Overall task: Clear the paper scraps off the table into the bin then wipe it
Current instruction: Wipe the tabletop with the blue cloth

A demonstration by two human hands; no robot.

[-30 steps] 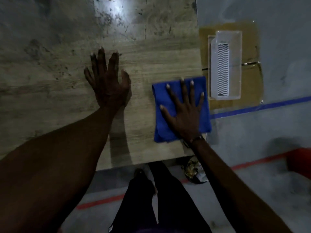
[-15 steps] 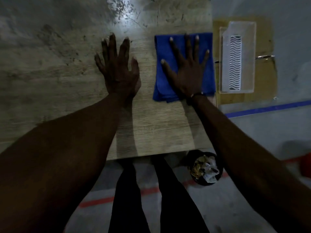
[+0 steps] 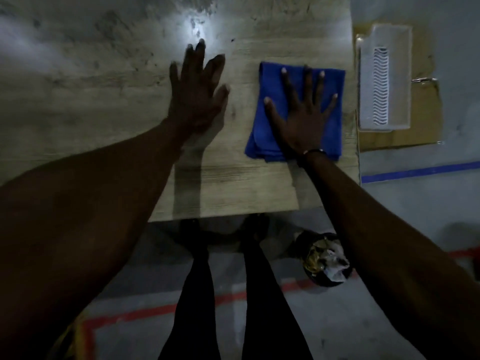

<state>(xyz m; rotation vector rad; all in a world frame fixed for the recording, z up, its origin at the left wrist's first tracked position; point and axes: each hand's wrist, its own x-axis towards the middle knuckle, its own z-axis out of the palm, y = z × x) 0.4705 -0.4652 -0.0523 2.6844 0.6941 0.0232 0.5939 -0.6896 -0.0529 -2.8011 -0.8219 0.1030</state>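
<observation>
A folded blue cloth (image 3: 270,131) lies on the pale wood-grain table (image 3: 104,100), near its right edge. My right hand (image 3: 302,118) presses flat on the cloth with the fingers spread. To its left, my left hand (image 3: 198,100) is spread open on or just above the bare tabletop and looks blurred. On the floor below the table's near right corner stands a dark round bin (image 3: 324,258) with crumpled paper scraps inside. I see no scraps on the visible tabletop.
A white plastic tray (image 3: 384,79) lies on a cardboard sheet (image 3: 423,120) on the floor right of the table. Blue tape (image 3: 420,171) and red tape (image 3: 145,311) mark the grey floor. My legs (image 3: 194,294) stand at the table's near edge.
My right hand slid the blue cloth away from the table's near edge, then slightly back toward it. My left hand stayed beside it and is now blurred.
</observation>
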